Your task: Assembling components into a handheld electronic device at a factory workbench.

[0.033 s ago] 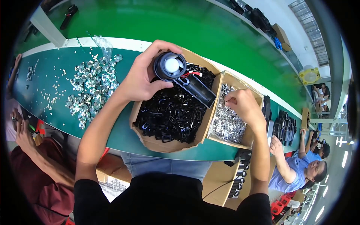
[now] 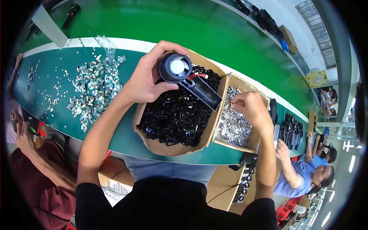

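My left hand [image 2: 142, 78] is closed around the round head of a black plastic housing [image 2: 205, 94]. A white dome sits in the middle of that head. The open, trough-like handle slants down to the right, with red wires and a small white connector beside it. Below the housing, black clip-like parts [image 2: 172, 119] fill a cardboard box [image 2: 137, 130]. My right hand [image 2: 251, 109] is over a smaller box [image 2: 257, 147] of small shiny silver metal parts [image 2: 234, 128]. Its thumb and fingertips are pinched together; whatever is between them is too small to make out.
Clear glassy pieces [image 2: 96, 84] lie heaped at the left on the green table [image 2: 128, 142], beside scattered small pale bits. Black devices [image 2: 291, 132] stand in rows at the right. A co-worker's hands [image 2: 25, 134] are at the left edge; another person [image 2: 301, 178] sits at the right.
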Available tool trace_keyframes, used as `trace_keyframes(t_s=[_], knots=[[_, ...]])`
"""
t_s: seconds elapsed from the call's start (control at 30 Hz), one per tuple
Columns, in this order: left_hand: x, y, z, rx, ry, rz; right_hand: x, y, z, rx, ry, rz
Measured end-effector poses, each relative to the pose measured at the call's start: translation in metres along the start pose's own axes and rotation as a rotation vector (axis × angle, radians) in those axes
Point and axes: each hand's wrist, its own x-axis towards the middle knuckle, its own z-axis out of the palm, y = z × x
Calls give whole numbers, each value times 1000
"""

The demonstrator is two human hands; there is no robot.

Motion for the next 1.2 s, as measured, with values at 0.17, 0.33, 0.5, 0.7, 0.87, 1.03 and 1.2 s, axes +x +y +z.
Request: trace_keyframes(t_s=[0.17,0.33,0.5,0.7,0.87,1.03,1.2], knots=[[0,-7,-6,-47,-55,55,-11,-19,-6,387,198,108],[0,-7,-5,-72,-51,18,-9,-50,4,709,263,-20],[-1,-6,-5,-39,-59,8,7,-69,11,651,313,-184],[1,-7,-6,5,-93,54,22,-84,32,498,503,-197],[1,-6,-6,51,-95,64,29,-110,33,226,544,-244],[-1,-5,-4,70,-81,63,32,-116,44,177,609,-205],[0,-5,3,4,2,76,32,-117,40,167,627,-161]])
